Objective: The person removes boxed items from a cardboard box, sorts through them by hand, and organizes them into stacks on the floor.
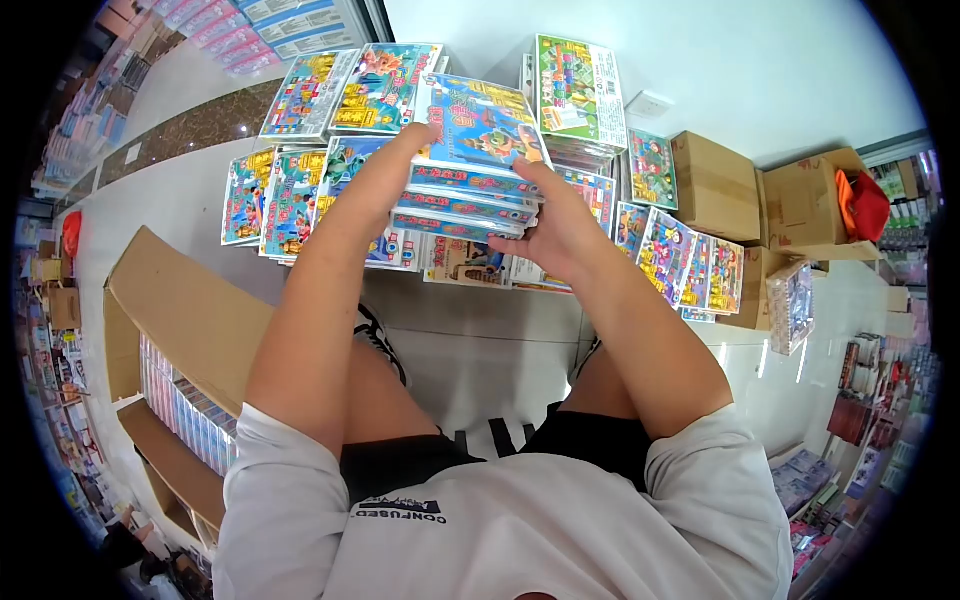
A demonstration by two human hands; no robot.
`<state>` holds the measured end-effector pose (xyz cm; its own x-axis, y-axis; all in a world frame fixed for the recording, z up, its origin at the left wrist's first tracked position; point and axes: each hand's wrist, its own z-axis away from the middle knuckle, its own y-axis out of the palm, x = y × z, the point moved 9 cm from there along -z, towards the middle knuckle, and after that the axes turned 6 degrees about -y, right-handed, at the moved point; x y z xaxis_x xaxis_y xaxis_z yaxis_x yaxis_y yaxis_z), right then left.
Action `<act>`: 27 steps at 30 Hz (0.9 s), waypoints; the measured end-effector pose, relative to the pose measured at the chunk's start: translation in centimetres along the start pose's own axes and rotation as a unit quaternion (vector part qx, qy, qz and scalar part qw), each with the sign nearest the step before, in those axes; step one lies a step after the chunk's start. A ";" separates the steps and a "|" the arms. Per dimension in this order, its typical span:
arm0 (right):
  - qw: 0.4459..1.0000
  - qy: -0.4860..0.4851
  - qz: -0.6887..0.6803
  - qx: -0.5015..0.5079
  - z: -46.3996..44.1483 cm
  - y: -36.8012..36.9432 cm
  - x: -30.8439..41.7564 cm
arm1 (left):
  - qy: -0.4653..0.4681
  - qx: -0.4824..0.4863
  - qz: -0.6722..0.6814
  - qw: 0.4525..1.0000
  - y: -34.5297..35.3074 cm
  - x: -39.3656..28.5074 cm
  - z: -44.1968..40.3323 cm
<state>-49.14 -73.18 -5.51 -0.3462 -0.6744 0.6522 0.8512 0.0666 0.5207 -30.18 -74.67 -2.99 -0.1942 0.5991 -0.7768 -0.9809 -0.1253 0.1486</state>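
Observation:
A stack of several blue boxed games (pixel 480 135) with colourful cartoon covers is between my two hands, tilted so that its printed spines face me. My left hand (pixel 398 165) grips its left side, the thumb by the top box's edge. On the right side, my right hand (pixel 555 220) is closed round the stack, thumb at the upper box and fingers near the lower ones. Behind and below it are more boxed games, partly hidden by the held stack and my left forearm. A green-backed box (pixel 580 92) tops a pile beyond my right hand.
An open carton (pixel 185 290) packed with boxes stands at the left. To the right are a closed cardboard box (pixel 716 185), an open carton with red items (pixel 805 205) and fanned-out game boxes (pixel 668 250). A white wall (pixel 700 60) rises behind the piles.

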 end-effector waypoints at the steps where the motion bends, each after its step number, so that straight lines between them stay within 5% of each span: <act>1: 1.000 0.001 0.005 -0.001 0.0 0.1 0.1 | -0.004 -0.004 0.004 1.000 -0.1 -0.2 0.0; 6: 0.999 -0.005 0.047 -0.020 -0.4 0.4 0.6 | 0.027 -0.015 0.089 0.996 -1.1 0.7 -3.0; 15: 0.995 -0.037 0.089 -0.027 -2.6 -0.1 1.3 | -0.006 -0.065 -0.020 0.998 -2.1 2.1 -4.9; 27: 0.996 -0.035 0.087 -0.009 -5.1 -0.4 1.1 | 0.113 -0.100 -0.155 0.976 -1.0 -1.0 -3.2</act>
<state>-47.83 -77.66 -7.81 -0.2185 -0.6007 0.7690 0.9073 0.1651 0.3867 -28.98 -77.63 -4.31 0.1418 0.4456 -0.8839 -0.9663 -0.1314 -0.2213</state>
